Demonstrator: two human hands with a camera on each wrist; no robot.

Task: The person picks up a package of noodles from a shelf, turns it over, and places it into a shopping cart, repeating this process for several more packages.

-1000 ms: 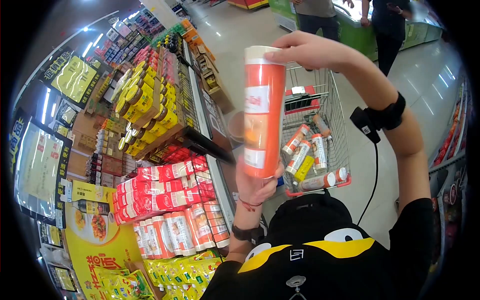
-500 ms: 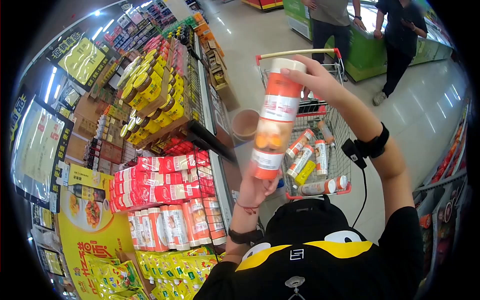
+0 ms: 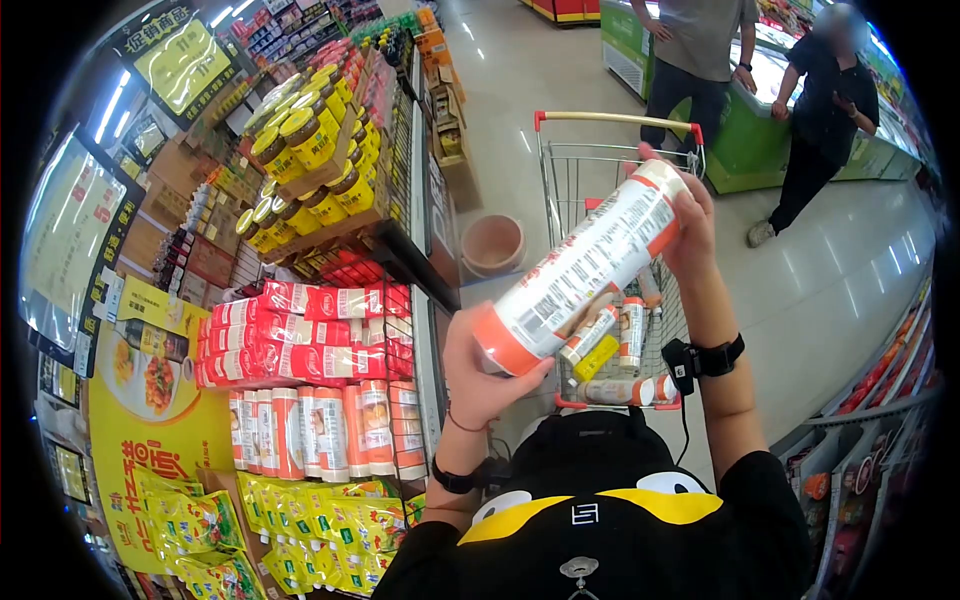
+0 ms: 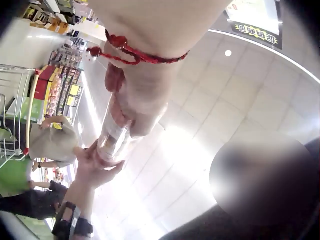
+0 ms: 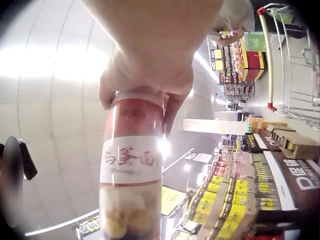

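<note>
A large cylindrical pack of noodles (image 3: 585,270), orange at its ends with a white printed label, is held tilted in front of my chest in the head view. My left hand (image 3: 482,375) grips its lower end, thumb along the bottom edge. At the upper end, my right hand (image 3: 692,222) wraps round the far side. The printed label faces the head camera. In the right wrist view the pack (image 5: 130,165) shows its other side, with large characters and a picture of eggs. The left wrist view has both hands on the pack (image 4: 111,137).
Beyond the pack stands a shopping cart (image 3: 620,120) with several noodle packs and a yellow packet (image 3: 597,358) inside. Shelves at left hold red-and-white bags (image 3: 330,330), similar noodle packs (image 3: 330,432) and yellow jars (image 3: 310,135). Two people stand by a green freezer (image 3: 740,130). A pinkish bucket (image 3: 492,246) sits on the floor.
The pack has gone from nearly upright to tilted, its top swinging right and down. It has turned from the egg picture to the printed label. The head view has shifted.
</note>
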